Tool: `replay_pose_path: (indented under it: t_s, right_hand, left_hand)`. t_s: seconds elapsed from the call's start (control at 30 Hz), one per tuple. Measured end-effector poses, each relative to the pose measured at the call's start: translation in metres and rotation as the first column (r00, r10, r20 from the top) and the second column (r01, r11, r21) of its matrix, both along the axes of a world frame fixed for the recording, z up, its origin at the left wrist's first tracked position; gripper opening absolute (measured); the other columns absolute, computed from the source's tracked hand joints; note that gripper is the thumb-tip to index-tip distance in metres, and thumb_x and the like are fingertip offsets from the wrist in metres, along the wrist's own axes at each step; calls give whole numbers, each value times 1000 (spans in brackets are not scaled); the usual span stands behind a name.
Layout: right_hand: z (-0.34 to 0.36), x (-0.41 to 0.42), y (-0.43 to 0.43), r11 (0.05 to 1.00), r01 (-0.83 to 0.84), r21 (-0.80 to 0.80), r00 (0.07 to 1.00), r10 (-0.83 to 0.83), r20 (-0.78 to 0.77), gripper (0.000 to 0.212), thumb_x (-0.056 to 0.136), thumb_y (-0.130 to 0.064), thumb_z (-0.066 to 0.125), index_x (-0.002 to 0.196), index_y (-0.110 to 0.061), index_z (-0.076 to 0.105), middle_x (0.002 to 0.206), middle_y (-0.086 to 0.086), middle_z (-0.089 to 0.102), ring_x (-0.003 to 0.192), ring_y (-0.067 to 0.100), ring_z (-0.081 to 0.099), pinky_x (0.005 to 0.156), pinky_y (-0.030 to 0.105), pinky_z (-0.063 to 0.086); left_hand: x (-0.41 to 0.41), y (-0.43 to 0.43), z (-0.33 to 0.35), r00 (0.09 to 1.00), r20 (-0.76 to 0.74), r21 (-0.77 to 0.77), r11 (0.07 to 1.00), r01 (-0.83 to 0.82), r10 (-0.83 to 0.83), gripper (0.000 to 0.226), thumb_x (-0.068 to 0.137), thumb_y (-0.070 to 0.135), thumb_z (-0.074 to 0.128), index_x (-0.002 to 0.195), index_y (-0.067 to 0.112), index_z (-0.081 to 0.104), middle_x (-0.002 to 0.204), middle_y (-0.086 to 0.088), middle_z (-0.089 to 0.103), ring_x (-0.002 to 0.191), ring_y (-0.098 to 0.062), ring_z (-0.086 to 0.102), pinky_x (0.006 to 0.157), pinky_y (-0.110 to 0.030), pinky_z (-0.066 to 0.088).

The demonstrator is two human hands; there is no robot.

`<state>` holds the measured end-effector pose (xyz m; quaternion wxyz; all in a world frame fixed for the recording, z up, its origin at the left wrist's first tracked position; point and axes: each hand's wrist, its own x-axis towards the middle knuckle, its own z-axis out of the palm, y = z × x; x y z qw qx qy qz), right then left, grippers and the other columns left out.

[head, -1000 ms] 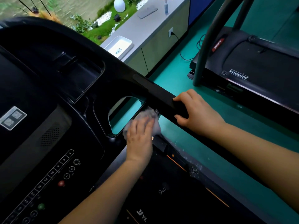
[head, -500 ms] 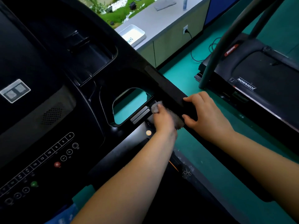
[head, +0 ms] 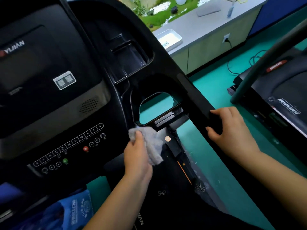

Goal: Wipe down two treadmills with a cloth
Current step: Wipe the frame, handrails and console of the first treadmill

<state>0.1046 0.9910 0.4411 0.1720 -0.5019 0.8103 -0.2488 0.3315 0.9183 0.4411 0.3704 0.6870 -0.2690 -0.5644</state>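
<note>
A black treadmill console (head: pixel 54 103) with a button panel fills the left of the view. My left hand (head: pixel 137 156) holds a crumpled grey cloth (head: pixel 152 145) against the console's lower right edge, just below the handle opening (head: pixel 157 107). My right hand (head: pixel 230 131) grips the black right handrail (head: pixel 197 98). A second treadmill (head: pixel 282 90), black with a grey upright, stands on the right across a strip of green floor.
A grey counter (head: pixel 207 25) with a white tray (head: pixel 169 39), a flat grey object and a small bottle runs along the far wall. A black cable (head: pixel 240 63) lies on the green floor by a wall socket. A blue bag (head: pixel 73 211) hangs at lower left.
My left hand has moved the cloth left and down, from the handrail joint beside my right hand to the console's lower edge. My right hand stays on the handrail. The view has shifted.
</note>
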Motion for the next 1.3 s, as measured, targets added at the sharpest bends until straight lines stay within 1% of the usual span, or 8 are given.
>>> replay_pose_path:
  t_s: [0.07,0.13,0.23,0.3,0.5,0.7,0.87,1.3]
  right_hand:
    - [0,0,-1,1000,3,7,1000,-3,8,49,79,-25,72,122,-19,50,115,3,44,111,25,46,94,39,42]
    - [1,1,-2,1000,8,16,1000,-8,6,49,79,-26,71,122,-19,49,115,3,43,111,26,46,94,41,43]
    - [1,1,-2,1000,10,21,1000,-10,3,49,79,-26,71,122,-19,49,115,3,43,110,27,46,93,42,44]
    - [1,1,-2,1000,8,22,1000,-8,8,49,79,-25,71,122,-19,49,115,3,42,110,27,46,92,43,44]
    - [1,-1,-1,1000,-9,6,1000,9,19,52,78,-24,72,124,-20,48,113,3,44,109,26,45,92,41,42]
    - [1,-3,-1,1000,-22,0,999,22,25,53,78,-25,72,125,-20,48,111,3,45,106,26,46,91,41,43]
    - [1,-3,-1,1000,-19,10,999,19,27,53,79,-27,72,126,-21,47,111,3,44,107,25,46,91,40,43]
    - [3,-2,-1,999,-3,34,1000,2,16,55,77,-29,73,126,-23,49,114,0,47,107,22,48,91,38,45]
  left_hand:
    - [10,-1,18,966,259,-288,953,95,-18,28,96,32,53,114,13,61,106,-2,66,99,-16,64,87,-24,50]
    - [22,-10,12,816,577,-438,828,349,-39,48,94,27,56,138,12,45,134,-2,48,119,-9,47,101,-15,36]
    - [35,-19,-29,300,948,-137,709,691,-109,76,90,39,50,150,4,20,157,-15,16,142,-27,20,118,-38,18]
    - [35,-20,-51,35,994,48,696,716,-105,78,90,45,44,152,7,15,159,-17,5,145,-32,10,118,-43,11]
    - [10,-56,-45,42,998,6,789,614,-40,73,92,38,49,153,12,17,160,-17,7,146,-36,10,117,-44,8]
    - [18,-142,-5,-44,999,29,710,704,3,65,99,36,37,154,22,5,161,-8,-6,148,-28,-4,120,-41,2]
    - [18,-181,23,25,999,6,667,745,-37,58,100,33,36,153,28,11,160,-2,-14,148,-26,-8,119,-46,14]
    - [2,-167,11,-242,970,216,468,857,-6,63,100,38,24,152,24,-9,161,-6,-10,147,-23,-13,119,-40,-10]
